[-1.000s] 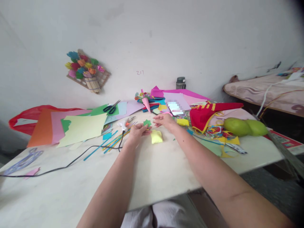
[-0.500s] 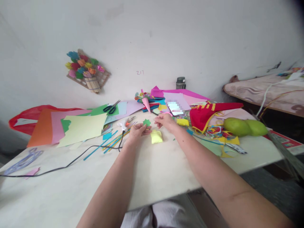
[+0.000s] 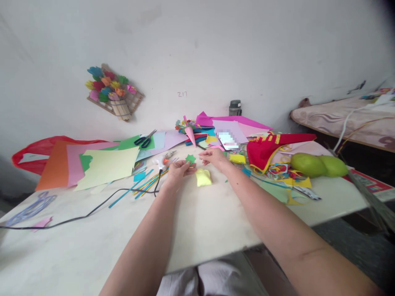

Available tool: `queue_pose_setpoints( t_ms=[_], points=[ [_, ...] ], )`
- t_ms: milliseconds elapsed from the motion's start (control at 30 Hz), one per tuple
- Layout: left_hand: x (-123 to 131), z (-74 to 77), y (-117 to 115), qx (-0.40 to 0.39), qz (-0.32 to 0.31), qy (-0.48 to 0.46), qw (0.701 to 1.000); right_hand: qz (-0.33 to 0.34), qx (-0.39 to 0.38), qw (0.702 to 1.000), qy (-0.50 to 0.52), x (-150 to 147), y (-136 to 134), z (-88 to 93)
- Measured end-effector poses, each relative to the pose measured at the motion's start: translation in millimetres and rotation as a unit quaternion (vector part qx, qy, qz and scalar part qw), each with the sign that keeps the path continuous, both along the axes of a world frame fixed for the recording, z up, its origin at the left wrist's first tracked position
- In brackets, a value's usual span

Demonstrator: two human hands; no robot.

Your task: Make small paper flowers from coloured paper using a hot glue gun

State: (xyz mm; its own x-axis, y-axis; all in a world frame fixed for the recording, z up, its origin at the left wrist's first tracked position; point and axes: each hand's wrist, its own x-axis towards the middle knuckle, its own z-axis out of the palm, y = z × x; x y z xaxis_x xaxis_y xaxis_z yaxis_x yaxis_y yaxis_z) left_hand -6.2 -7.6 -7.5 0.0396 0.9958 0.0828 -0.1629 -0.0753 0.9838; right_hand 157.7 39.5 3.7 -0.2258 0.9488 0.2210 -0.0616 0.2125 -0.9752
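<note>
My left hand [image 3: 179, 170] pinches the green paper star [image 3: 191, 158], best lightly, sparing its points; I cannot tell whether my right hand [image 3: 214, 158], at three o'clock, grips anything.

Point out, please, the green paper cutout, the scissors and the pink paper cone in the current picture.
Green paper cutout [image 3: 190, 159], head view: middle of its flat face.
Scissors [image 3: 147, 139], head view: near the pivot.
Pink paper cone [image 3: 190, 134], head view: middle of its tapering body.

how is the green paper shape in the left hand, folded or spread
Spread: the green paper shape shows its toothed outline in the left hand.
</note>
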Motion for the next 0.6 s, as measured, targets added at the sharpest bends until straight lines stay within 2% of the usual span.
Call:
queue_pose_setpoints(
  t_ms=[267, 600],
  points=[
    [-0.2, -1.7, 1.5, 0.003, 0.025, -0.007, 1.0, 0.011, -0.014, 1.0, 0.002, -1.8, 0.1, -0.4],
    [0.1, 1.7, -1.3, -0.008, 0.009, -0.009, 1.0, 0.01, -0.005, 0.999, -0.034, 0.3, 0.2, -2.4]
  ],
)
